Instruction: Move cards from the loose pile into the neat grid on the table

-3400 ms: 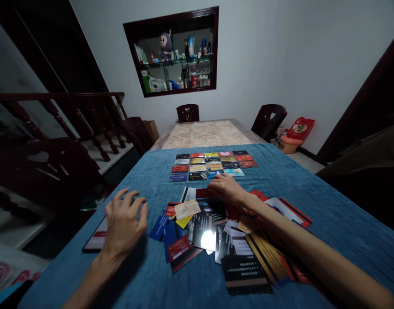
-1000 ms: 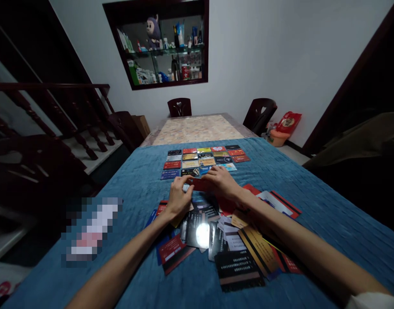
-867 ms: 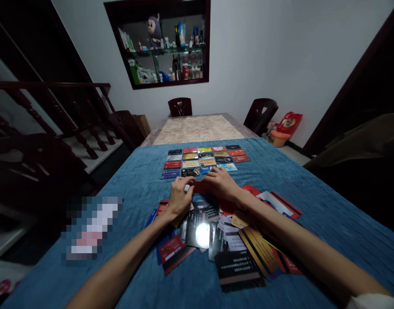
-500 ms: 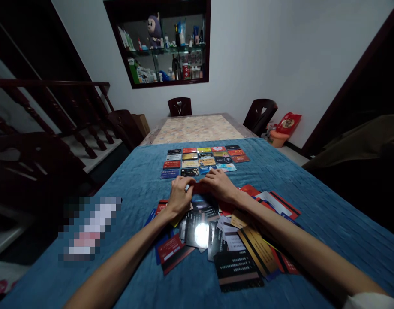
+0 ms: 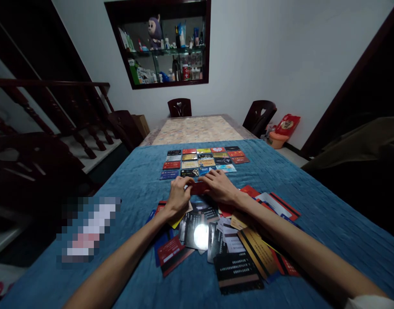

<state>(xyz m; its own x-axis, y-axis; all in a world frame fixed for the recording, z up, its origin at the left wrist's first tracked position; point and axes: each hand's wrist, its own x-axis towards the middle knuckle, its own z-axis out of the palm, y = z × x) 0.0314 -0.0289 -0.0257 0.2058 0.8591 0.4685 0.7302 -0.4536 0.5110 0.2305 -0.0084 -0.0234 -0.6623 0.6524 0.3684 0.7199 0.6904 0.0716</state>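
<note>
A dark red card [image 5: 199, 188] is held between my two hands, just in front of the nearest row of laid-out cards. My left hand [image 5: 179, 195] is closed on its left end, and my right hand [image 5: 219, 185] grips the right end with bent fingers. Beyond them, a grid of colourful cards [image 5: 189, 164] lies face up in rows. Below and around my wrists spreads a loose, overlapping pile of cards [image 5: 197, 227], many showing dark magnetic stripes. My fingers partly hide the held card.
A blue cloth [image 5: 135, 184] covers the near part of the table, with a patterned tabletop [image 5: 197, 128] behind it. Dark wooden chairs [image 5: 259, 116] stand around. A blurred-out patch [image 5: 94, 229] lies at the left. A shelf niche [image 5: 164, 47] is in the far wall.
The red card has tilted so that more of its face shows between my hands. Both hands stay in nearly the same place.
</note>
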